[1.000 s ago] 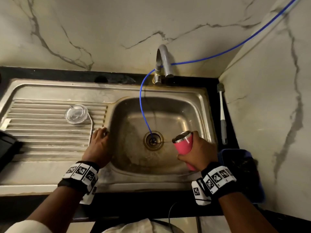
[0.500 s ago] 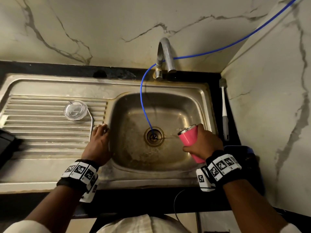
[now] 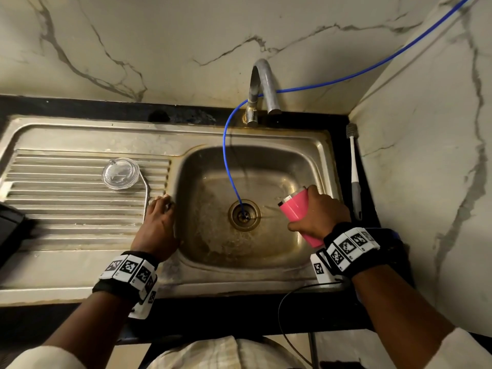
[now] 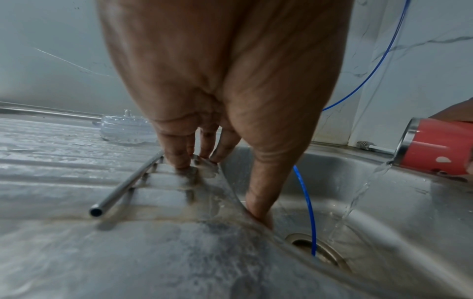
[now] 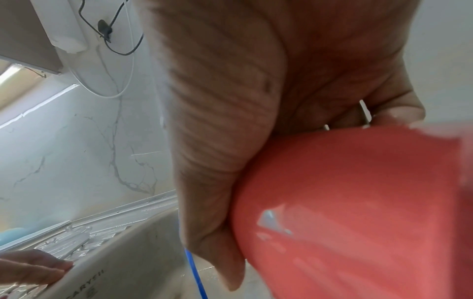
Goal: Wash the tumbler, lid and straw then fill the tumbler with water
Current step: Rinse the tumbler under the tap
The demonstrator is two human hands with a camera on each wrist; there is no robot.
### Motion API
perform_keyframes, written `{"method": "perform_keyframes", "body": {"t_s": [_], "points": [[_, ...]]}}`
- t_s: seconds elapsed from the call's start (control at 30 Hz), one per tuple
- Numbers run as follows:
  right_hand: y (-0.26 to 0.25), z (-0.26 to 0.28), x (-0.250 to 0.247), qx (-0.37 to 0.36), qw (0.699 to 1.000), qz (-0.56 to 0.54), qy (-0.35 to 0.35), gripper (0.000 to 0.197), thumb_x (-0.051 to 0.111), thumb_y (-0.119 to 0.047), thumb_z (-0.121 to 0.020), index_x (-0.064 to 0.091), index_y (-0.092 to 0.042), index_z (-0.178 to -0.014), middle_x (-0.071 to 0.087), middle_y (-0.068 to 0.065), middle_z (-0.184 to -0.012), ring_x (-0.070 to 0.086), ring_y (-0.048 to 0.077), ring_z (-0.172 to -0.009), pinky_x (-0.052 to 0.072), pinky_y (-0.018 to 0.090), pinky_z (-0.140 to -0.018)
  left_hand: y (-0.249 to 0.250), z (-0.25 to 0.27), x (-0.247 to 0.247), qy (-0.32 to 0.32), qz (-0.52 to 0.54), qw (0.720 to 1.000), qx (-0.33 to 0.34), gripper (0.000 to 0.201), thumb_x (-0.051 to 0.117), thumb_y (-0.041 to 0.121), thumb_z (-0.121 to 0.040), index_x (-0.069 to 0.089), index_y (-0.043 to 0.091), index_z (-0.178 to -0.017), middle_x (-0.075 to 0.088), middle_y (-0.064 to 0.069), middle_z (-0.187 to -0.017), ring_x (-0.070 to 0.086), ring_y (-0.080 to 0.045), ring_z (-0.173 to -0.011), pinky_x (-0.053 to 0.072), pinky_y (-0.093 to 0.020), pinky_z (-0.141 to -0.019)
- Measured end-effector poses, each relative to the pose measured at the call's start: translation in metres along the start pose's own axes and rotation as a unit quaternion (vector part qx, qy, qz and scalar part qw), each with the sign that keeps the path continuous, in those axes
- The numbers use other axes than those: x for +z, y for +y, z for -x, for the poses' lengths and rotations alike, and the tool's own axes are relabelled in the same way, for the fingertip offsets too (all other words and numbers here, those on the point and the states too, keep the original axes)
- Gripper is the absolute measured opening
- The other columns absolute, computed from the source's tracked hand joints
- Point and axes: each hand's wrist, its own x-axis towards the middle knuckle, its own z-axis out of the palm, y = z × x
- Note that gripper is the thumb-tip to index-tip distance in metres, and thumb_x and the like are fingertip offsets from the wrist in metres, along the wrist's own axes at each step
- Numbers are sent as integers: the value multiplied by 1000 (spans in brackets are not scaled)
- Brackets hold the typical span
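My right hand (image 3: 316,211) grips the pink tumbler (image 3: 296,207) over the right side of the sink basin (image 3: 213,235). The tumbler (image 4: 435,153) is tipped on its side, mouth to the left, and water pours from its steel rim into the basin. In the right wrist view the pink tumbler (image 5: 358,212) fills the lower right under my palm. My left hand (image 3: 157,222) rests on the basin's left rim, fingers (image 4: 179,153) straight, thumb inside the basin. The clear lid (image 3: 121,173) and the steel straw (image 3: 146,198) lie on the ribbed drainboard; the straw (image 4: 122,186) is just left of my fingers.
A curved steel tap (image 3: 262,89) stands behind the basin. A thin blue tube (image 3: 229,161) runs from the wall down into the drain (image 3: 245,214). A white brush (image 3: 354,171) lies on the black counter at the right. A dark object (image 3: 10,225) sits at the far left.
My right hand has shifted right and toward the back of the basin and tipped the tumbler further over, so water now pours out. The left hand has stayed on the rim.
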Motion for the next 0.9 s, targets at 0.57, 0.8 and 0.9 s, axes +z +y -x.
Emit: {"method": "perform_keyframes", "body": {"t_s": [0.57, 0.8, 0.9], "points": [[-3, -24, -22, 15, 998, 48, -28, 99, 84, -63, -61, 38, -18, -136, 67, 8, -117, 68, 35, -101, 52, 40, -80, 4, 2, 0, 20, 1, 999, 32, 89, 99, 4, -49, 59, -6, -129, 55, -34, -129, 52, -60, -115, 50, -69, -97], [-13, -36, -29, 8, 993, 112, -22, 100, 87, -63, -58, 39, -20, -134, 67, 6, -111, 69, 33, -98, 49, 37, -74, 1, 2, 1, 33, 2, 999, 41, 91, 95, 11, -51, 52, 1, -130, 54, -33, -129, 50, -58, -116, 51, -67, -97], [-21, -41, -34, -10, 989, 149, -18, 109, 91, -62, -55, 37, -24, -141, 69, 6, -113, 70, 33, -101, 57, 42, -83, 1, 3, 2, 29, 4, 999, 38, 94, 99, 4, -45, 56, -3, -128, 54, -34, -129, 51, -59, -115, 51, -69, -96]]}}
